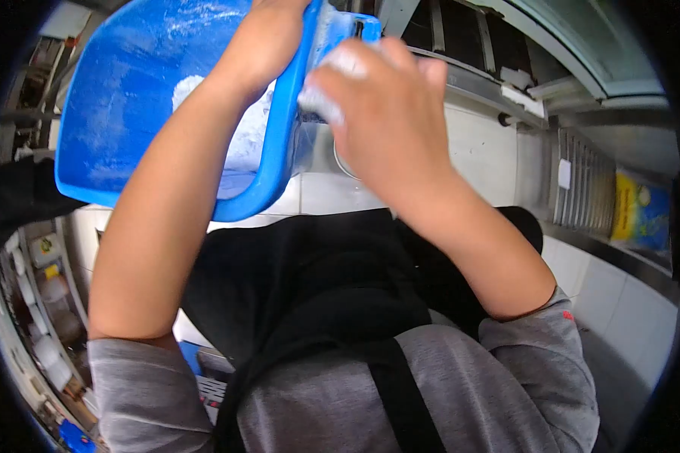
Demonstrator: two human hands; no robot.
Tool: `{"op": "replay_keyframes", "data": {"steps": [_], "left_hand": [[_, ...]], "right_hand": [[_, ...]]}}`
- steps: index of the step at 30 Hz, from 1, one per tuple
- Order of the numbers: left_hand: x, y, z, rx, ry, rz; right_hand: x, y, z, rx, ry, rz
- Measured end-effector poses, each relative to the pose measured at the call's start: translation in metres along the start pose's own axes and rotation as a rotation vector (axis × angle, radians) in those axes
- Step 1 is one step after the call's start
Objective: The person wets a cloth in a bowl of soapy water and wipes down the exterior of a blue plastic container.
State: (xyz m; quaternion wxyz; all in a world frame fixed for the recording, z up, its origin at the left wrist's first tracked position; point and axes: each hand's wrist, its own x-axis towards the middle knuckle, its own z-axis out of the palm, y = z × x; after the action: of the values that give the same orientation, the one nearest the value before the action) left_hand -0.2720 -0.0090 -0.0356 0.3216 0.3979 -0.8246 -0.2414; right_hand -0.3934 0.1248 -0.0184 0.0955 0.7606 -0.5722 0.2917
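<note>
A big blue plastic tub [117, 106] stands tilted at the upper left, its walls dusted white. White powder [251, 140] lies inside, partly hidden by my left forearm. My left hand [283, 6] is at the tub's far right rim, cut off by the top of the view, so its fingers do not show. My right hand [389, 102] is beside the tub's outer right wall, slightly blurred. Its fingers are curled around something white, perhaps a cloth or clumped powder; I cannot make out which.
White floor tiles [332, 195] lie under the tub. At the right are a metal rack [585, 181] and a yellow and blue bag [642, 208]. Shelves with containers [49, 291] run along the left. Metal-framed equipment [468, 34] stands at the back.
</note>
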Motion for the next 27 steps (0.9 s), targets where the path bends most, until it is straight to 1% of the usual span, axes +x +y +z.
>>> {"op": "replay_keyframes", "data": {"steps": [1,2,3,4,5,6,8,10,11,12,14,16,18,19,20,22,23,24,26,27], "left_hand": [[-0.001,-0.001,-0.004,0.155,-0.068,0.054],[0.000,-0.004,-0.003,0.142,-0.049,0.036],[0.002,-0.006,-0.002,0.222,-0.065,0.082],[0.002,-0.008,0.000,0.305,-0.080,0.130],[0.001,-0.007,0.002,0.216,-0.032,0.145],[0.001,-0.010,0.005,0.211,-0.012,0.135],[0.003,-0.021,0.012,0.279,0.035,0.251],[0.002,-0.024,0.014,0.278,0.017,0.254],[0.002,-0.023,0.016,0.264,0.011,0.217],[0.004,-0.022,0.015,0.254,0.011,0.187],[0.006,-0.025,0.017,0.269,0.031,0.216],[0.005,-0.030,0.017,0.286,0.054,0.224],[0.009,-0.031,0.017,0.269,0.030,0.244],[0.010,-0.020,0.020,0.065,0.070,0.052],[0.009,-0.021,0.020,0.063,0.062,0.054],[0.009,-0.024,0.015,0.225,0.022,0.207],[0.009,-0.025,0.016,0.243,0.033,0.190],[0.011,-0.026,0.017,0.246,0.043,0.190],[0.010,-0.030,0.020,0.322,0.044,0.233],[0.011,-0.032,0.021,0.315,0.062,0.248]], "right_hand": [[0.011,0.011,0.006,-0.051,0.022,0.010],[0.019,0.019,0.011,-0.101,0.048,0.026],[0.023,0.020,0.015,-0.101,0.047,0.069],[0.017,0.013,0.011,-0.104,0.033,0.053],[0.007,0.001,0.003,-0.060,0.030,0.033],[0.000,-0.006,-0.002,-0.016,0.028,0.012],[0.005,0.000,0.002,0.008,0.003,-0.004],[0.023,0.016,0.014,-0.123,0.076,0.019],[0.026,0.018,0.013,-0.125,-0.003,0.076],[0.020,0.013,0.010,-0.127,0.000,0.077],[0.000,-0.007,-0.002,-0.056,-0.011,-0.010],[-0.001,-0.010,-0.003,-0.043,-0.020,-0.019],[0.013,0.001,-0.002,-0.073,-0.106,0.015],[0.024,0.012,0.006,-0.076,-0.047,0.048],[0.023,0.012,0.006,-0.077,-0.048,0.056],[0.028,0.009,0.008,-0.229,-0.051,0.078],[0.017,0.005,0.006,-0.172,0.020,0.016],[0.014,0.000,0.002,-0.173,0.025,0.006],[0.009,-0.005,-0.003,-0.099,-0.037,0.018],[0.014,0.001,0.002,-0.059,-0.009,-0.020]]}}
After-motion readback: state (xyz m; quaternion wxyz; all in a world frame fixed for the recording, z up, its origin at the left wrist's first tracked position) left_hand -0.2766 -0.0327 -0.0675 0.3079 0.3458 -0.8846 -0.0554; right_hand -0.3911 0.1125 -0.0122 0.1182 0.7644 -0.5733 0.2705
